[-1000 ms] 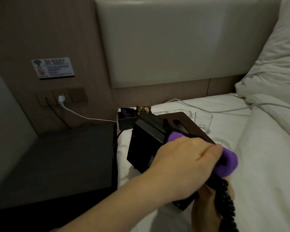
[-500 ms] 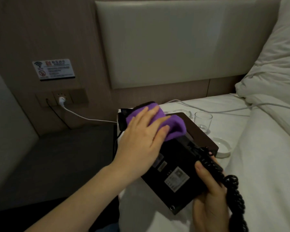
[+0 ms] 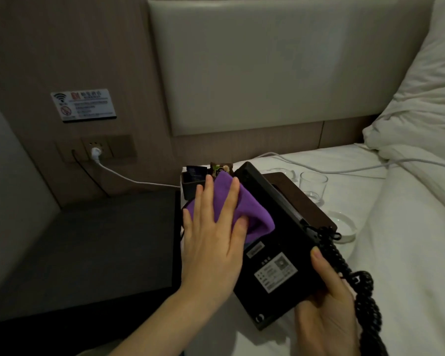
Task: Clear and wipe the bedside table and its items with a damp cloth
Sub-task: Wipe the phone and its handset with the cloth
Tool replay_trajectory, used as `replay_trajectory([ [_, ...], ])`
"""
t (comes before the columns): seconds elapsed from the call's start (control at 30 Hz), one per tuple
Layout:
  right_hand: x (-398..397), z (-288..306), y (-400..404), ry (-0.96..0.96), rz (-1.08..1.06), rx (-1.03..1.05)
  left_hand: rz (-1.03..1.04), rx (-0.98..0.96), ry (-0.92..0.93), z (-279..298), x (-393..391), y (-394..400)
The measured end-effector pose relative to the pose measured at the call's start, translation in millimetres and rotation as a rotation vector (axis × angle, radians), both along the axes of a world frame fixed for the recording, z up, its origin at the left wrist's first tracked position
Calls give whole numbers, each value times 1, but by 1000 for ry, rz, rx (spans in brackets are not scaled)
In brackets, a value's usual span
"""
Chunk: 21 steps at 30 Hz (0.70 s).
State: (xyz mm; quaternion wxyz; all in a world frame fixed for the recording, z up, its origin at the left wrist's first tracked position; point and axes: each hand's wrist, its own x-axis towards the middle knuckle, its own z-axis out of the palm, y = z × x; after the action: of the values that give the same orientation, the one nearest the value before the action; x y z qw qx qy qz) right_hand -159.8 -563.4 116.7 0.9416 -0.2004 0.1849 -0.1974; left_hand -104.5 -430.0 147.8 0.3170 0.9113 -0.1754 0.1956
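Note:
A black telephone (image 3: 275,250) is tilted with its labelled underside facing me, above the white bed. My right hand (image 3: 326,304) grips its lower right edge, next to the coiled black cord (image 3: 362,286). My left hand (image 3: 213,232) lies flat with fingers spread, pressing a purple cloth (image 3: 244,206) onto the phone's upper left part. The dark bedside table (image 3: 88,247) stands at the left with a bare top.
On the bed behind the phone lie a dark wooden tray (image 3: 301,199), a clear glass (image 3: 313,185), a glass dish (image 3: 343,226) and a small black box (image 3: 192,183). A white cable (image 3: 129,177) runs from the wall socket (image 3: 95,151). Pillows (image 3: 421,104) sit at the right.
My left hand with the purple cloth has slid from the phone's right end up to its upper left. The phone has turned so that its labelled underside faces me.

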Motion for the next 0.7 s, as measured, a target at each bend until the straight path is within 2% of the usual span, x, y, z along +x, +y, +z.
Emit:
replay_trajectory([
  [0.2, 1, 1, -1, -10, -2, 4, -35, 44, -52, 10, 8, 4],
  [0.37, 0, 1, 0, 5, 30, 46, -64, -120, 44, 43, 40, 10],
  [0.6, 0, 2, -1, 2, 49, 70, -105, -158, 306, 57, 66, 19],
  [0.7, -1, 1, -1, 0, 75, 89, -26, -98, 360, 59, 68, 28],
])
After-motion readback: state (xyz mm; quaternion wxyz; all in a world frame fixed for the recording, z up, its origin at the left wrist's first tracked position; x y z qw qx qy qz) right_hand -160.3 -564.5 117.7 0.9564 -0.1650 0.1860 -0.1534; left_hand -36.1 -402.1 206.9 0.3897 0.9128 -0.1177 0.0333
